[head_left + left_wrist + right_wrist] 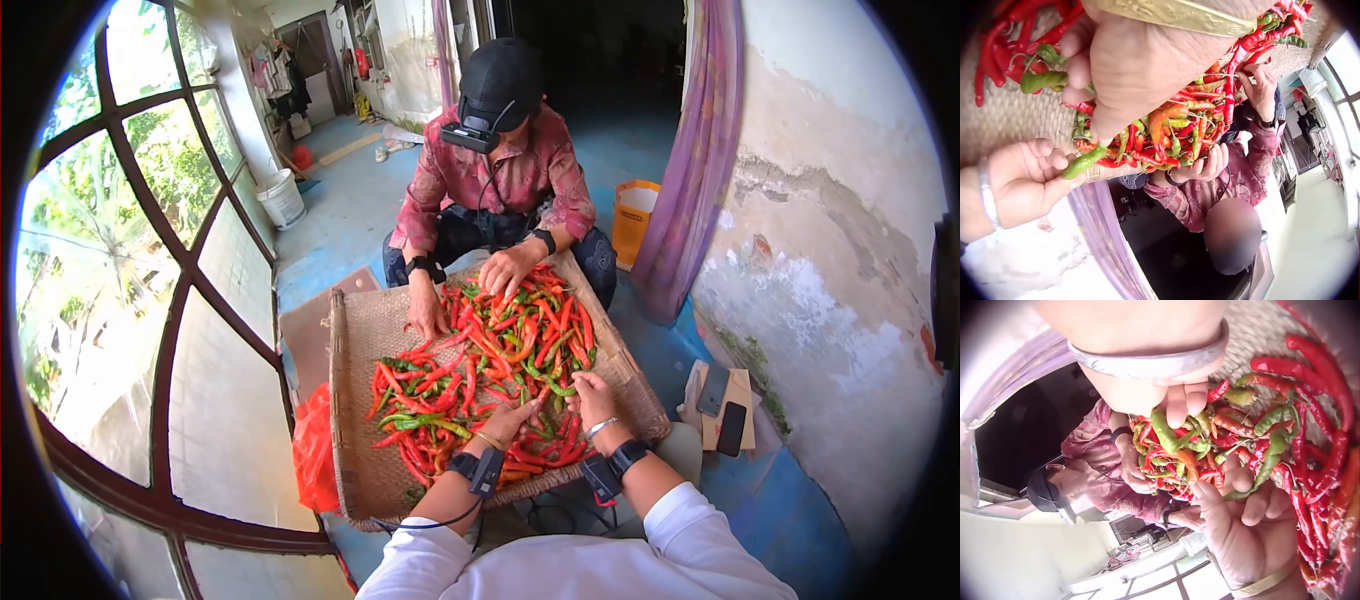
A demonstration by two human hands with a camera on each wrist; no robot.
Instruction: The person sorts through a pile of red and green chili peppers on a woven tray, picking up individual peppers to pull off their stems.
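Observation:
A wide woven tray holds a heap of red, orange and green chili peppers. My right hand, with a silver bangle, pinches a green chili pepper above the near right part of the heap. Beside it my left hand, with a gold bangle, keeps another green chili pepper in its curled fingers. In the left wrist view, my left thumb side comes right up to the tip of the pepper in my right hand. Both hands are over the tray, close together.
Across the tray sits a person in a patterned red shirt and black cap, both hands among the peppers. A red plastic bag lies at the tray's left. Two phones rest on cardboard at right. An orange bin stands behind.

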